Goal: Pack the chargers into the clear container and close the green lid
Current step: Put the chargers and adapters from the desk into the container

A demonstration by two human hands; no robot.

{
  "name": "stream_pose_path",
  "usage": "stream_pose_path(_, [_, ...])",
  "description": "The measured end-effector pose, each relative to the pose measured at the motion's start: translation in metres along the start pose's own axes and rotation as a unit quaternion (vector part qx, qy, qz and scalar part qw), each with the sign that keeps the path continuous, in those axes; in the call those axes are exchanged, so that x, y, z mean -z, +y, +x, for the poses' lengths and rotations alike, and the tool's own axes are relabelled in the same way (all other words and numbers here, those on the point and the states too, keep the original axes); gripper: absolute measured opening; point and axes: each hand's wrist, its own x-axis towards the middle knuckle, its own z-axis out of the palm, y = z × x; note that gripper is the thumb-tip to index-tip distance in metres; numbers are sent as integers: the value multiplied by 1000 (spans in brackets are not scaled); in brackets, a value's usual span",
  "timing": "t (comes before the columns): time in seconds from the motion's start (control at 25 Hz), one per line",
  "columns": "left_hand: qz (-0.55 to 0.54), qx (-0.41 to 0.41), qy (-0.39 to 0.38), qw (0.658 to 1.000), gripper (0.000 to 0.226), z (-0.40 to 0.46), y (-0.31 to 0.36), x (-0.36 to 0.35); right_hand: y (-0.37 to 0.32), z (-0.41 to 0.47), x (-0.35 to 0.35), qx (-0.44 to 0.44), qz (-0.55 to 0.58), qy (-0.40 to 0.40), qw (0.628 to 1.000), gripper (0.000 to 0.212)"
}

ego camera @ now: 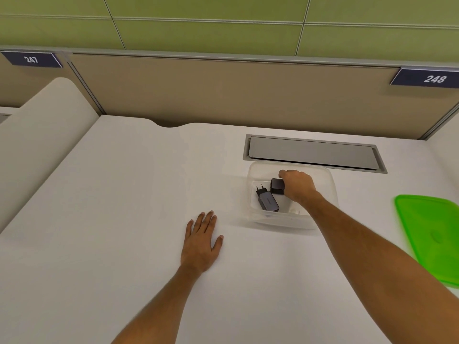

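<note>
A clear plastic container [325,180] stands on the white desk, right of centre. Inside it lies a dark grey charger [267,202] with two round prongs pointing away from me. My right hand [298,186] reaches into the container and is shut on a second, smaller black charger [277,186], low inside the box beside the first. My left hand [202,240] rests flat on the desk, fingers spread, left of the container and holding nothing. The green lid [432,237] lies flat on the desk at the far right, apart from the container.
A grey cable hatch [313,152] is set into the desk just behind the container. A beige partition [223,95] with number plates 247 and 248 closes the desk's far side. The white desk [124,194] stretches left and toward me.
</note>
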Motion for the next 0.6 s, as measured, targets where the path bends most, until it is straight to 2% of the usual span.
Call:
stream_pose_path(0.2, [-3, -2, 5, 1000, 65, -1, 1, 1, 3, -10, 11, -10, 36, 46, 998, 39])
stream_pose_path(0.6, [25, -5, -14, 1000, 71, -2, 4, 2, 46, -78, 42, -45, 4, 229, 972, 28])
